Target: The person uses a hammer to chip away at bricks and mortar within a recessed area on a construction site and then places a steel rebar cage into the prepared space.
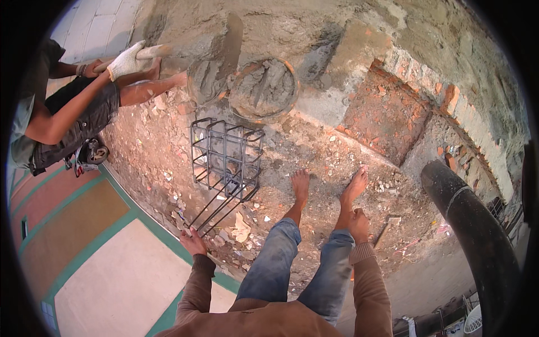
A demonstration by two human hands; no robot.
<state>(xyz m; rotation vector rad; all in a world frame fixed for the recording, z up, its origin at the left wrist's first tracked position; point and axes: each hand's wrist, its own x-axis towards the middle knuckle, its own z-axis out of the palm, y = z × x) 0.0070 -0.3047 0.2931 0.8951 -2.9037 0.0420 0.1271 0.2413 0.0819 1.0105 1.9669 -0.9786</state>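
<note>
A cage of dark steel rebar (227, 157) lies on the rubble ground ahead of me, left of my bare feet. Its long bars run back toward me, and my left hand (193, 242) is closed around their near ends. Beside my right shin, next to the rolled trouser hem, is my right hand (359, 226). Its fingers are curled, and whatever they may hold is hidden. Just beyond the cage sits a round pan (264, 90) full of wet grey mortar, with a second mortar-filled pan (206, 84) to its left.
At upper left a co-worker in a white glove (127, 62) grips a shovel handle (154, 51). A brick-edged pit (387, 115) lies to the right. A thick black pipe (474, 210) rises at far right. A small piece of wood (387, 231) lies near my right hand.
</note>
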